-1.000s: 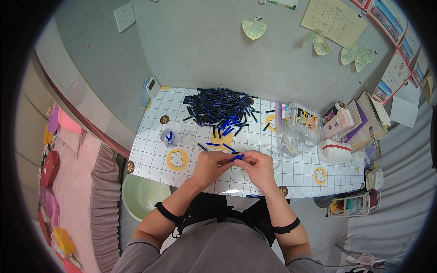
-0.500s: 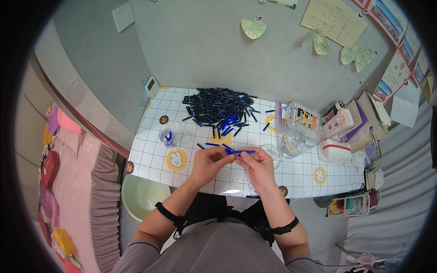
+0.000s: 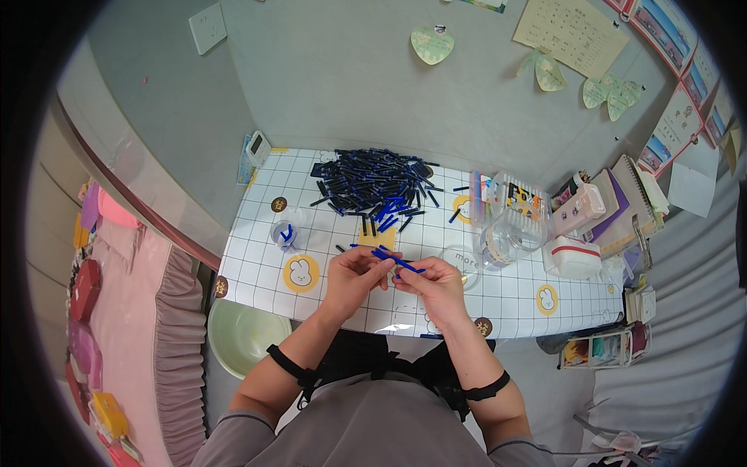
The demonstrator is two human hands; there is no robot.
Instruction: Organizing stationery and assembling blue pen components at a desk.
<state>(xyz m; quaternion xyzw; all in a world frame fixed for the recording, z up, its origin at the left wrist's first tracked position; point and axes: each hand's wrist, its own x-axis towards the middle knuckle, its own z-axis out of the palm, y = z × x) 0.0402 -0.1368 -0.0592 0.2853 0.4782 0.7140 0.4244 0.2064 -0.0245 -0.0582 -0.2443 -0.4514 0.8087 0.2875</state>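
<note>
In front of my body, over the near middle of the table, my left hand (image 3: 356, 277) and my right hand (image 3: 436, 286) come close together. Both are closed in a pinch on slim blue tubes (image 3: 397, 260) that look like pen ink cartridges. The tubes slant between the fingertips, and how many there are I cannot make out. Just beyond my hands spreads a big heap of dark blue and black ink cartridges (image 3: 377, 183), with brighter blue ones at its near edge. To the left stands a small clear cup (image 3: 285, 237) with a few blue pieces inside.
Clear plastic boxes (image 3: 510, 204), a clear jar (image 3: 498, 247) and a white pouch (image 3: 572, 258) stand on the right of the grid-patterned table (image 3: 513, 311). Notebooks (image 3: 622, 206) lean farther right. A small white timer (image 3: 258, 148) is at the back left. Below the left edge sits a green basin (image 3: 247, 338).
The blue tubes between my hands have turned from nearly level to slanting down toward the right. My right hand has shifted slightly left and down. The heap looks the same.
</note>
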